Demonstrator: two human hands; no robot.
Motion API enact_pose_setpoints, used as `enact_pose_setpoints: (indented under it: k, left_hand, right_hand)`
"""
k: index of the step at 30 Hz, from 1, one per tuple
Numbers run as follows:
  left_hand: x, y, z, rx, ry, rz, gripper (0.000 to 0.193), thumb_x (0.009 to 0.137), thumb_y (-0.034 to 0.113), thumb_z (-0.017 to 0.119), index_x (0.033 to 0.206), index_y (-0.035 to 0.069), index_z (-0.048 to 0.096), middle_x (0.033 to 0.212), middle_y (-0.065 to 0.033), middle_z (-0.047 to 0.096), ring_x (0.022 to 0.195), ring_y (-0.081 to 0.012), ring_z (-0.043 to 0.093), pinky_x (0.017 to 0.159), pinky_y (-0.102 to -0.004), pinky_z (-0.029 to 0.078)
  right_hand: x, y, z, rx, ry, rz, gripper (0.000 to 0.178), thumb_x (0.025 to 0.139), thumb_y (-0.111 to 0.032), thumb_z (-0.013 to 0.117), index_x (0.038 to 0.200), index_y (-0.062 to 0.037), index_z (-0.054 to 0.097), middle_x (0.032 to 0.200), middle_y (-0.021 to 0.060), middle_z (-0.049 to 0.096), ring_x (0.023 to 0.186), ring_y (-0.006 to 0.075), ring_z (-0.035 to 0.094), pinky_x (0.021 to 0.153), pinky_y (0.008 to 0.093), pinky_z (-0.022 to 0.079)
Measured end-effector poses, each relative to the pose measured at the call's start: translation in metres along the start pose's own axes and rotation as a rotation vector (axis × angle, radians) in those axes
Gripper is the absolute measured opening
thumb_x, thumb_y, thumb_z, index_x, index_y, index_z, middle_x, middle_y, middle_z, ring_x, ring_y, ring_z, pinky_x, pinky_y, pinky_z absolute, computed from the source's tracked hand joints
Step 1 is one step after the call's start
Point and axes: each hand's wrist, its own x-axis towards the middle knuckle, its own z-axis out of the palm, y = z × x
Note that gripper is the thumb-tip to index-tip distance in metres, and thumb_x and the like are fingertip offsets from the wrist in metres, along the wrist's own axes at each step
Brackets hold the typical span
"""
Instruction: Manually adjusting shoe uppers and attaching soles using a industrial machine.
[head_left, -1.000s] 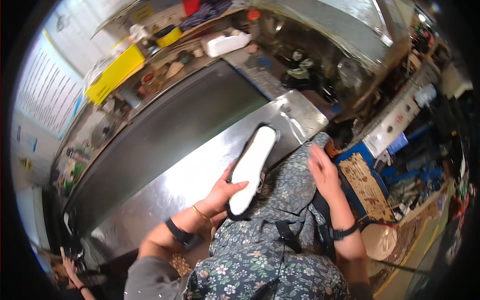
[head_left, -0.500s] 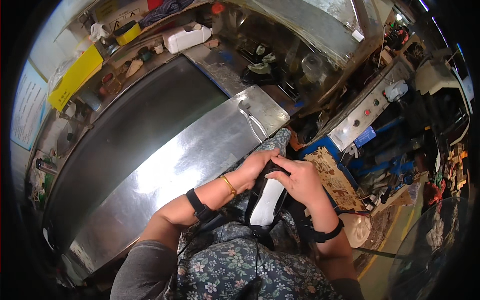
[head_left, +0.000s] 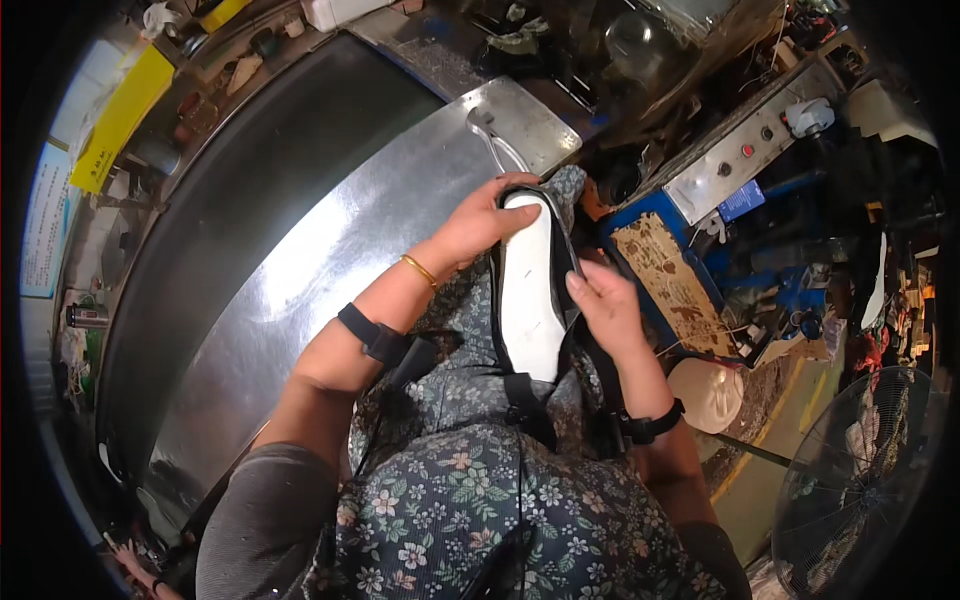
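Note:
A black shoe upper (head_left: 498, 300) lies sole side up along my lap, its edges standing around a long white insole (head_left: 532, 285). My left hand (head_left: 487, 222) grips the far end, thumb pressed on the white face and fingers wrapped over the outer side. On the right side, my right hand (head_left: 607, 303) pinches the black edge between thumb and fingers. The near end rests against my flowered apron (head_left: 440, 495), by a black strap (head_left: 528, 408). Beyond the shoe, metal pincers (head_left: 490, 135) lie on the bench.
A shiny metal bench (head_left: 330, 240) with a dark belt (head_left: 270, 170) runs along my left. To the right stand a button panel (head_left: 745, 150), a worn board (head_left: 672, 285) and a fan (head_left: 865, 490). Another person's hand (head_left: 130, 560) shows at lower left.
My hands have parted: the right has slid from the shoe's far end down its right edge, while the left holds that end. More white insole shows. The view has tilted downward.

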Motion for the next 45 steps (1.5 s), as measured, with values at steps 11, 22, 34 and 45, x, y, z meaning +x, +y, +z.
enact_pose_setpoints:
  k: [11, 22, 34, 45]
  left_hand:
    - [-0.006, -0.04, -0.001, 0.141, 0.119, -0.097, 0.04, 0.094, 0.018, 0.068, 0.128, 0.003, 0.054, 0.107, -0.0029, 0.061, 0.094, -0.01, 0.055, 0.083, -0.0255, 0.048]
    - [0.01, -0.026, 0.004, 0.35, 0.083, -0.124, 0.047, 0.092, 0.026, 0.067, 0.128, -0.001, 0.054, 0.115, -0.0138, 0.065, 0.102, -0.0193, 0.061, 0.093, -0.0323, 0.047]
    - [-0.009, 0.027, 0.006, 1.552, 0.307, -0.246, 0.059, 0.104, 0.041, 0.029, 0.088, 0.003, 0.07, 0.091, -0.0223, 0.071, 0.09, -0.0401, 0.069, 0.078, -0.0482, 0.054]
    - [-0.057, -0.017, 0.001, 0.685, 0.332, -0.07, 0.076, 0.103, 0.056, 0.03, 0.15, -0.003, 0.022, 0.132, -0.0319, 0.054, 0.122, -0.0423, 0.054, 0.104, -0.0436, 0.042]
  right_hand:
    - [0.018, 0.003, 0.051, -1.0, 0.054, 0.007, 0.045, 0.104, -0.029, 0.034, 0.099, 0.0048, 0.063, 0.079, 0.0205, 0.07, 0.077, 0.0488, 0.064, 0.077, 0.0502, 0.054]
    - [-0.033, -0.01, 0.027, -0.062, -0.212, 0.172, 0.065, 0.101, -0.021, 0.055, 0.153, 0.002, 0.023, 0.147, 0.0109, 0.042, 0.133, 0.0187, 0.039, 0.11, 0.032, 0.033]
    - [0.016, -0.005, 0.075, -0.08, -0.133, 0.265, 0.092, 0.096, -0.048, 0.058, 0.146, 0.0166, 0.016, 0.145, 0.0355, 0.034, 0.137, 0.0375, 0.036, 0.113, 0.0383, 0.03]
    - [0.008, -0.022, 0.062, 0.166, -0.197, 0.133, 0.074, 0.098, -0.024, 0.063, 0.151, 0.0054, 0.021, 0.14, 0.0161, 0.048, 0.123, 0.017, 0.048, 0.102, 0.0283, 0.041]
